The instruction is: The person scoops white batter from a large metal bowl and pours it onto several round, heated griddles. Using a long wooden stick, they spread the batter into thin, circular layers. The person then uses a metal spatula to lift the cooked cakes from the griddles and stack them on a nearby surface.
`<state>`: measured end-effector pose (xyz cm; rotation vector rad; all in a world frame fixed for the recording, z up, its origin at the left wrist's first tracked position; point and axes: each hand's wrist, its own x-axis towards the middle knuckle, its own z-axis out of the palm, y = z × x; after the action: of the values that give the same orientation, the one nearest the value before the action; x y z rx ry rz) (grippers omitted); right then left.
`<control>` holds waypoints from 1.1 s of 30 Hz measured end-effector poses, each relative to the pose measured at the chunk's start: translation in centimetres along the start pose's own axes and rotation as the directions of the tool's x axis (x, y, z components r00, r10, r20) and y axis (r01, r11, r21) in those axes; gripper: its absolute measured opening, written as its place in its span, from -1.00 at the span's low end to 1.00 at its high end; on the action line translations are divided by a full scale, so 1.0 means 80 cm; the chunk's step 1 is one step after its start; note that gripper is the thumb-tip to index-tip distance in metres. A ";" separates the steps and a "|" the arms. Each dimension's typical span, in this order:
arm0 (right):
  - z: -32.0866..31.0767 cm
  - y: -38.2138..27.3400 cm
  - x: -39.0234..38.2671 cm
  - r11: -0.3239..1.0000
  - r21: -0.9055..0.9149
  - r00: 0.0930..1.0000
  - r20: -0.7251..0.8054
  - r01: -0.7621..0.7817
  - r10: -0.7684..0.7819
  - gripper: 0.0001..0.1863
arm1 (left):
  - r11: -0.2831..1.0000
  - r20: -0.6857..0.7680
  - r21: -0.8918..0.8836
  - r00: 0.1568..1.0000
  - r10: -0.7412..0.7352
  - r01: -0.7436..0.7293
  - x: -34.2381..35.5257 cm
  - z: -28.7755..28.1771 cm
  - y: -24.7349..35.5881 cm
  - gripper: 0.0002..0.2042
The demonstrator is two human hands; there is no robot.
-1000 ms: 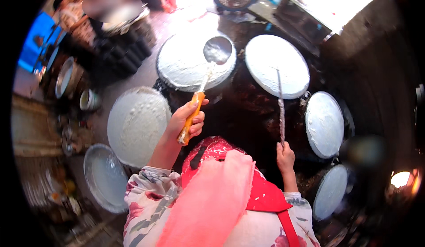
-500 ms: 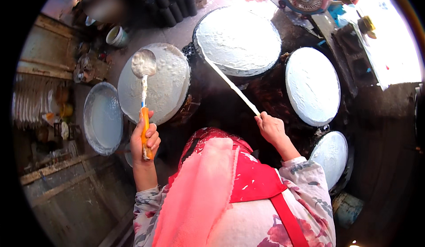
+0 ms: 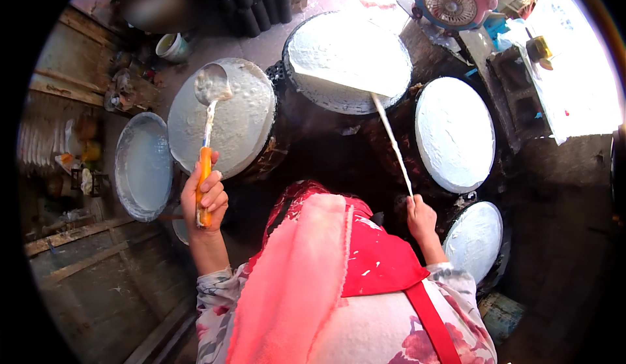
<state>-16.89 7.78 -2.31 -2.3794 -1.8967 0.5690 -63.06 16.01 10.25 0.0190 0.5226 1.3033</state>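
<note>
My left hand (image 3: 207, 197) is wrapped round the orange handle of a ladle (image 3: 212, 87). The ladle's metal bowl, smeared with white batter, is over the left round pan (image 3: 251, 126), whose top is coated in the same batter. In my right hand (image 3: 422, 222) is a thin, batter-coated stick (image 3: 395, 143). Its far tip meets the near right edge of a white sheet (image 3: 345, 51) on the far round pan (image 3: 326, 95). Along the front, that sheet's edge stands off the pan's rim, and a greyer strip shows below it.
Two more white-topped round pans (image 3: 455, 134) (image 3: 475, 240) stand at the right. A basin of pale liquid (image 3: 145, 168) is at the left, with a white bucket (image 3: 172, 47) beyond it. Dark cylinders (image 3: 257, 8) are stacked at the back; a pink fan (image 3: 451, 0) stands far right.
The stick has swung from the far pan's left side to its near right edge as my right hand moved right and back. The sheet's front edge has shifted. My left hand still grips the ladle.
</note>
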 end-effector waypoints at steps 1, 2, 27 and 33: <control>0.009 0.010 -0.007 0.997 0.043 0.998 -0.017 -0.058 0.059 -0.64 | 1.000 0.008 -0.011 1.000 0.003 -0.003 -0.001 -0.002 0.000 -0.62; 0.016 0.019 -0.011 0.990 0.086 0.993 -0.032 -0.114 0.117 -0.63 | 1.000 0.016 -0.024 1.000 0.007 -0.006 -0.003 -0.004 0.000 -0.61; -0.098 -0.226 0.423 0.588 0.405 0.664 -0.671 0.700 -0.329 -0.87 | 0.998 -0.154 0.013 0.986 0.068 -0.066 -0.078 0.035 -0.041 -0.62; -0.210 -0.102 0.323 0.278 0.673 0.639 -0.739 0.685 0.214 -0.95 | 0.983 -0.032 0.053 0.984 -0.173 0.174 -0.021 0.043 -0.027 -0.60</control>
<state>-14.58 37.56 8.88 -1.0817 -0.9737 0.3920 -60.12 14.82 13.24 0.0017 0.5706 1.1199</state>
